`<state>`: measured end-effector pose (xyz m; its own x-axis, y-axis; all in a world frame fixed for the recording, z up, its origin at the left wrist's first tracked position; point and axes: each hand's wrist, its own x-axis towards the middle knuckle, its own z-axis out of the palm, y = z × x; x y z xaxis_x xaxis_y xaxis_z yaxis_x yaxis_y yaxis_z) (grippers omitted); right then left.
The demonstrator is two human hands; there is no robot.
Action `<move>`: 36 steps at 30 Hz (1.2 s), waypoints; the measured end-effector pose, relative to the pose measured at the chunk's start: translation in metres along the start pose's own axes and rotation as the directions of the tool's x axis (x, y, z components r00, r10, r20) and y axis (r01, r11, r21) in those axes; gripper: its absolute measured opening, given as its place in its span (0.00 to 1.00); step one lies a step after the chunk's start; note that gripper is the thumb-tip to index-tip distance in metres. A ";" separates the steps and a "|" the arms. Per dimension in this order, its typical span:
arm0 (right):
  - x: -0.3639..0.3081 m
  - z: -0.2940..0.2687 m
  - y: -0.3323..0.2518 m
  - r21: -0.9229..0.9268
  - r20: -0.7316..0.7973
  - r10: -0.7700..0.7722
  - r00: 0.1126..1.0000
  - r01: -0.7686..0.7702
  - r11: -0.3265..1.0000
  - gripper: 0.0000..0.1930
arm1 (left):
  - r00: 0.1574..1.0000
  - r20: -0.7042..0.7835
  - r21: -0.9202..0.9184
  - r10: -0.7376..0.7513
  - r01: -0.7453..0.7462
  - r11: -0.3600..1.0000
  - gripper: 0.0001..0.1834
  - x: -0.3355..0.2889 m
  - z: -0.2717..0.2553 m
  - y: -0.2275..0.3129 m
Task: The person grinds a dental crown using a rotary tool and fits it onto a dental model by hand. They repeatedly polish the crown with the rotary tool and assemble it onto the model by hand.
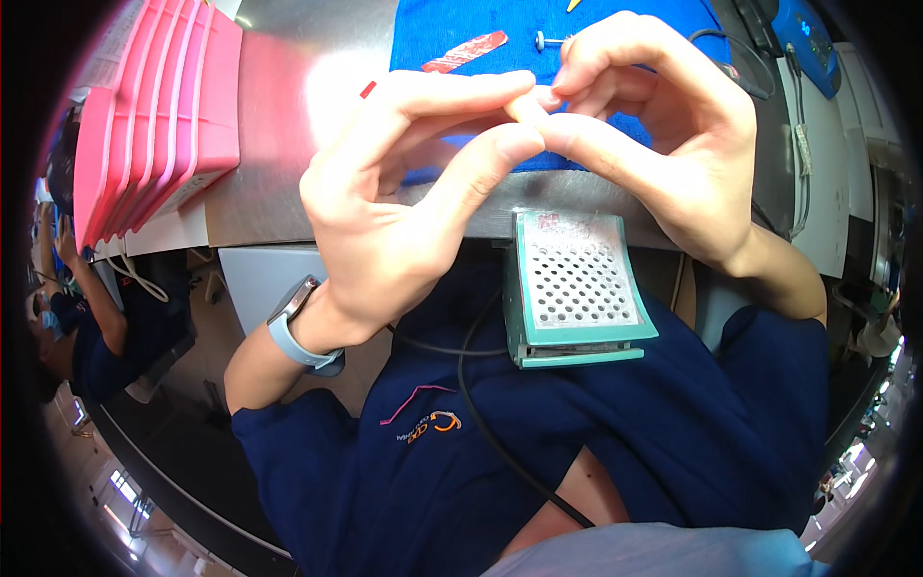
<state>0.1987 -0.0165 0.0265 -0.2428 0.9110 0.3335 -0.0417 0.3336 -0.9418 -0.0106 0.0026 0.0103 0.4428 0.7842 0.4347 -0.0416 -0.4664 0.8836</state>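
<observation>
My left hand [380, 216] and my right hand [697, 159] meet above the near part of a blue cloth [615, 130]. On both, thumb and index finger are pinched together, and the fingertips nearly touch. Whatever lies between them is too small and too covered by the fingers to name. Just beyond the right fingers, a small metal piece with a round disc head [541, 41] lies on the cloth. A red strip with pale markings [466, 52] rests beyond the left hand. My left wrist wears a watch with a light grey-blue band [298, 341].
A green box with a perforated metal top [582, 279] juts from the bench edge below my hands. Pink ribbed racks [163, 125] stand on the metal bench [279, 183] at left. Upper right holds a blue device [806, 43] with cables. Another person's arm [96, 293] shows far left.
</observation>
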 end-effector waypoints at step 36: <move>0.021 -0.008 0.008 -0.160 0.209 -0.291 0.934 0.326 0.932 0.14 | 0.988 0.045 -0.166 -0.149 0.154 0.974 0.22 0.002 -0.002 0.006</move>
<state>0.2011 0.0069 0.0263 -0.4172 0.7028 0.5762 0.0368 0.6466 -0.7619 -0.0117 0.0018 0.0161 0.4840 0.8256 0.2900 -0.1210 -0.2650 0.9566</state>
